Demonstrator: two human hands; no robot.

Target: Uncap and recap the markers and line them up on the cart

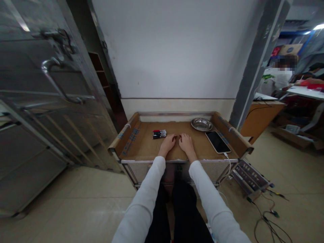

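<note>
My left hand (168, 144) rests palm down on the cardboard lining of the cart, fingers loosely laid and nothing held. Just to its upper left lies a small bundle of pens (159, 134), side by side, with black parts and one red one at the back. Close beside it, my right hand (186, 143) also lies palm down on the cardboard, apart from the left and holding nothing. A round shiny metal dish (201, 124) sits beyond my right hand, towards the back right. Nearer on that side lies a smartphone (217, 142) with a dark screen.
The cart's cardboard lining (141, 148) has raised edges. A white charging cable (230, 163) hangs from the phone over the front edge. A power strip (250, 179) with loose wires lies on the floor at right. A metal door (50, 84) stands left; a person sits far right.
</note>
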